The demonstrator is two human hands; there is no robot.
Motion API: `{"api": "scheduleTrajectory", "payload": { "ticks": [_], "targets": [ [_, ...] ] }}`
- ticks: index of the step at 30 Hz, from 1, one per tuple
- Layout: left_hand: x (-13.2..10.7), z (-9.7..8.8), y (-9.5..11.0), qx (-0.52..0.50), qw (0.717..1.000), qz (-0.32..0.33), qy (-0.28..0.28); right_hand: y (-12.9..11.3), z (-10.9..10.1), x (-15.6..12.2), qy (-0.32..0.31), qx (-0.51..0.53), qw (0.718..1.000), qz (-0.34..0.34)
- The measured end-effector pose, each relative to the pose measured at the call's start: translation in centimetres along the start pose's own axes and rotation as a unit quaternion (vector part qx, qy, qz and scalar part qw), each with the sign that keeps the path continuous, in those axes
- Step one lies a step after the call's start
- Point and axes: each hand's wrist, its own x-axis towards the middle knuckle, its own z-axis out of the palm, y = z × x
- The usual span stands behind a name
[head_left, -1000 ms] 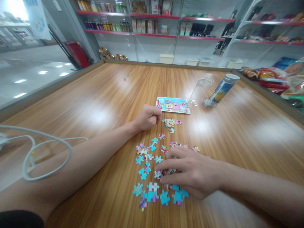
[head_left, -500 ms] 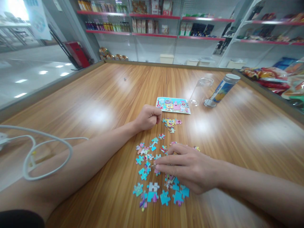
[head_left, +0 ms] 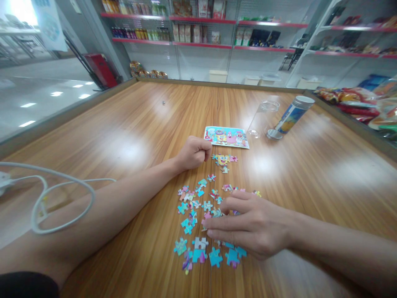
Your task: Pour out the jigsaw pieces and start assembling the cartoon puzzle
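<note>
My right hand [head_left: 252, 223] reaches over the loose jigsaw pieces, palm down. A small puzzle piece [head_left: 204, 229], partly hidden, shows at its fingertips, and the thumb is out of sight. Closed in a fist, my left hand [head_left: 194, 153] rests on the table left of a small joined section [head_left: 222, 159] with a yellow cartoon face and a pink piece. One loose piece [head_left: 225, 169] lies just below that section. Beyond it is the picture card [head_left: 228, 137] with cartoon figures. Blue pieces [head_left: 215, 258] and others in mixed colours are spread nearer me, some covered by my right hand.
A clear cylinder [head_left: 262, 120] and a blue printed can [head_left: 293, 116] lie at the back right of the wooden table [head_left: 130, 120]. A white cable [head_left: 89, 186] loops over my left forearm. Stocked shelves [head_left: 201, 45] stand behind, with snack bags [head_left: 356, 101] at the right.
My right hand has shifted slightly right and toward me, the small piece moving along at its fingertips. More pieces above its fingers are uncovered. My left hand has stayed put.
</note>
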Motion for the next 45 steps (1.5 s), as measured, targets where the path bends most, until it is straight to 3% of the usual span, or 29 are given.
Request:
{"api": "scheduleTrajectory", "payload": {
  "ticks": [7, 14, 18, 23, 45],
  "targets": [
    [0.1, -0.1, 0.1, 0.004, 1.0, 0.005, 0.002, -0.3, 0.0, -0.1, -0.049, 0.058, 0.997, -0.001],
    [0.1, 0.0, 0.1, -0.007, 1.0, -0.004, 0.007, 0.0, -0.4, 0.7, -0.018, 0.06, 0.992, 0.106],
    [0.1, 0.1, -0.1, -0.018, 0.999, -0.016, 0.021, 0.0, -0.5, 2.9, -0.047, 0.04, 0.982, 0.179],
    [0.1, 0.1, -0.2, -0.023, 0.999, -0.024, 0.028, -0.6, 0.7, 5.1, -0.077, 0.013, 0.972, 0.223],
    [0.1, 0.1, -0.1, -0.004, 1.0, -0.014, 0.028, -0.3, 1.6, 3.9, -0.104, -0.01, 0.979, 0.173]
  ]
}}
